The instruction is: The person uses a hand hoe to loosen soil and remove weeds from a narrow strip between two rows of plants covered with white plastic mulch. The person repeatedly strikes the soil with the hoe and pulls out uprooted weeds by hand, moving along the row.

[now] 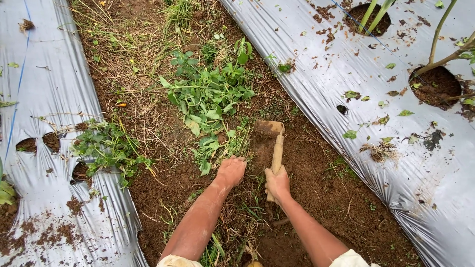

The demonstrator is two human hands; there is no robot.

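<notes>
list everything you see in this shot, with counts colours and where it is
hoe: one, pale wooden handle, soil-caked blade, centre of the furrow, blade on the ground
weeds: one large clump, green, on the soil ahead of the hoe
smaller weed clump: one, green, at the edge of the left sheet
dry grass: scattered, straw-coloured, upper left of the furrow
soil furrow: one, brown, running between the sheets
plastic mulch sheets: two, silver-grey, left and right, with planting holes
plant stems: a few, green, rising from holes at top right
blue line: one, along the left sheet
left hand: one, pressed into the weeds by the hoe
right hand: one, fingers wrapped around the hoe handle
</notes>
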